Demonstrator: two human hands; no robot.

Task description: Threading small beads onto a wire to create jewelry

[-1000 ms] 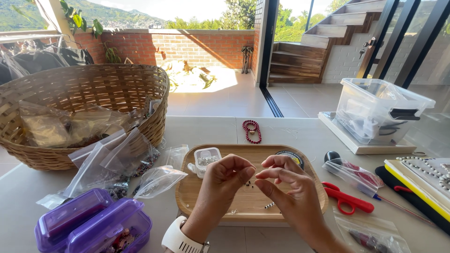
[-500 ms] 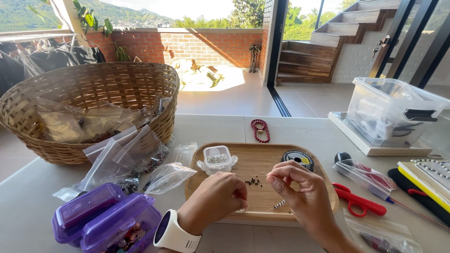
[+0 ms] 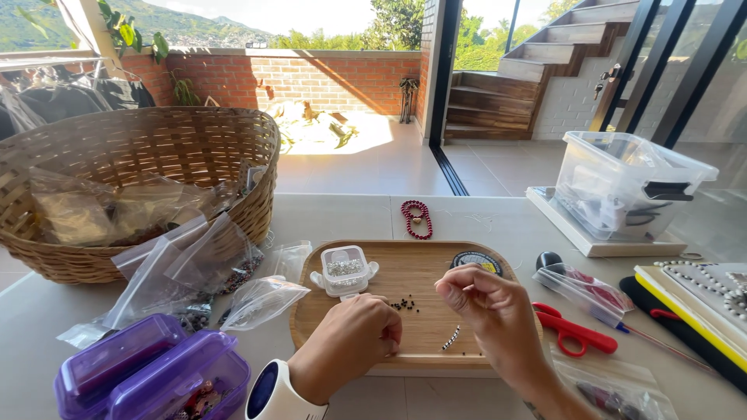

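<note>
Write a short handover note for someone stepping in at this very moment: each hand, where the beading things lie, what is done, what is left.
Left hand: resting curled on the wooden tray, fingertips by the loose dark beads.
Right hand: raised above the tray, fingers pinched; a short beaded strand hangs below it.
Small clear bead box sits on the tray.
Done: a few beads strung.
Left: loose beads remain unstrung.

Pale table (image 3: 482, 222) under wooden tray (image 3: 420, 272)

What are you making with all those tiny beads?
A person is stringing beads over a wooden tray. The left hand rests on the tray by a small pile of dark beads. The right hand pinches a thread from which a short beaded strand hangs. Red scissors lie nearby.
</note>
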